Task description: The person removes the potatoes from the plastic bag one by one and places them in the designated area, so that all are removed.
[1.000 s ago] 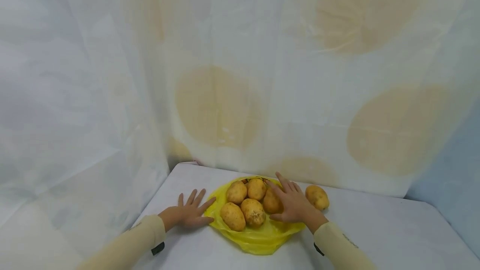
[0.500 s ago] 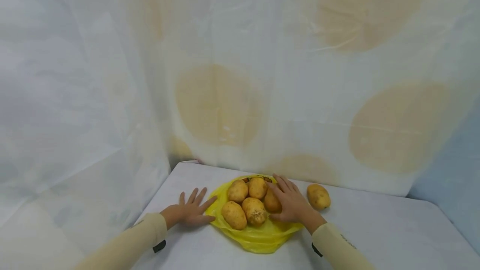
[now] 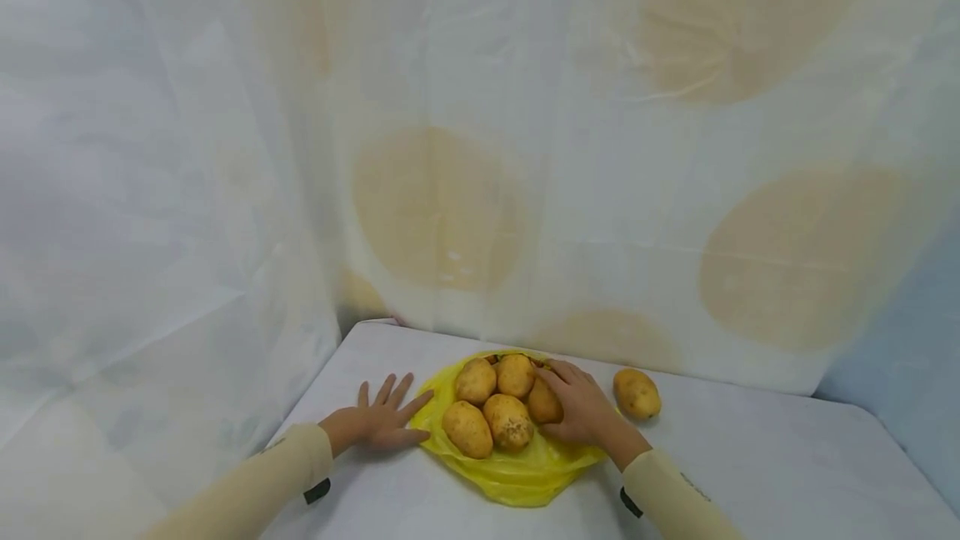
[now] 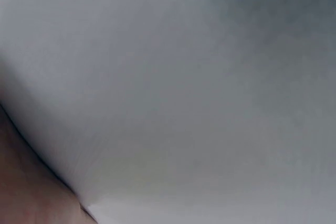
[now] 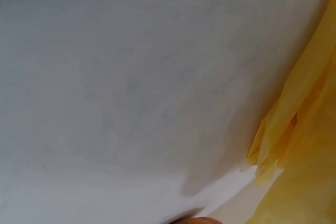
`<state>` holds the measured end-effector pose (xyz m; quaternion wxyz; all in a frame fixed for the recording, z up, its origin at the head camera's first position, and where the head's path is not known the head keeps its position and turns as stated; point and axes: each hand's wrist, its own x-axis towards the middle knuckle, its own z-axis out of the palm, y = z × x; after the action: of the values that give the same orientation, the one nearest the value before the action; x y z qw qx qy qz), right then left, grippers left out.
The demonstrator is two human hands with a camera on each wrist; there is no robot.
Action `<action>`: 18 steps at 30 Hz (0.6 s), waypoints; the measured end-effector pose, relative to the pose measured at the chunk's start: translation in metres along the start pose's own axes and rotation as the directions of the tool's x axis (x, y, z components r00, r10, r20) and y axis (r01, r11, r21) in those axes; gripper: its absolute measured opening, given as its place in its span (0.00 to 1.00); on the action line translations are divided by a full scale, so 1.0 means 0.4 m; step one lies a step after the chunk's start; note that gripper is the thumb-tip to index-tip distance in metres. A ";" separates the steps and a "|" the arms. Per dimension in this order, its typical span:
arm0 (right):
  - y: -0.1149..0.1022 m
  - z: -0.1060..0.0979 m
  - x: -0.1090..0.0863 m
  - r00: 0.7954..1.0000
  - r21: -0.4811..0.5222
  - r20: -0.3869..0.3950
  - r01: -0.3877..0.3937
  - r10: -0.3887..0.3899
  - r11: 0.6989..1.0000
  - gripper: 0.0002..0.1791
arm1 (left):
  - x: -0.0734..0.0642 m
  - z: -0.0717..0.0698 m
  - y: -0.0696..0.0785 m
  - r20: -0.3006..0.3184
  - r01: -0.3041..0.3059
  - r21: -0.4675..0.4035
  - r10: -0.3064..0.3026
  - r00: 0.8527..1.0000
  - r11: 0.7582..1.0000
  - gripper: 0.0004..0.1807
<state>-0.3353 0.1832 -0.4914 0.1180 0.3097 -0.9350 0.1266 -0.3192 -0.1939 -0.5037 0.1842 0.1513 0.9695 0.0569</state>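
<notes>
Several potatoes (image 3: 509,422) lie on a spread yellow plastic bag (image 3: 517,486). My left hand (image 3: 384,422) rests on the table with its fingers spread, index fingertip and thumb right at the bag's left edge. Over the bag's right side, my right hand (image 3: 579,407) has its thumb and fingers bent round the rightmost potato (image 3: 543,401), partly covering it. In the left wrist view only a bit of skin (image 4: 31,192) shows at the lower left corner. Folds of the yellow bag (image 5: 310,129) fill the right side of the right wrist view.
One loose potato (image 3: 637,394) lies on the white-covered table (image 3: 750,448), to the right of the bag. Behind the table hangs a pale sheet (image 3: 600,215) with large tan spots. Another white sheet (image 3: 150,232) stands along the left.
The fingers of my right hand have drawn in and bent round the rightmost potato. My left hand stays in place, and the potatoes lie as before.
</notes>
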 end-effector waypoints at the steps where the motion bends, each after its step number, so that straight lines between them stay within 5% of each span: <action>1: -0.002 -0.001 0.002 1.000 0.012 0.008 -0.010 0.010 1.000 0.47 | 0.003 0.003 -0.003 -0.004 0.002 -0.001 -0.002 1.000 1.000 0.48; 11: -0.003 -0.002 0.012 0.990 0.139 0.083 -0.125 0.114 0.982 0.45 | 0.009 0.014 -0.014 0.003 -0.016 -0.006 0.016 1.000 1.000 0.48; 18: 0.012 -0.010 0.009 0.968 0.265 0.183 -0.215 0.170 0.940 0.43 | -0.007 0.003 0.007 -0.003 -0.018 0.029 0.018 1.000 0.999 0.45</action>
<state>-0.3406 0.1863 -0.4874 -0.0145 0.2394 -0.9394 0.2449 -0.3153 -0.1920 -0.5034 0.1799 0.1624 0.9692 0.0449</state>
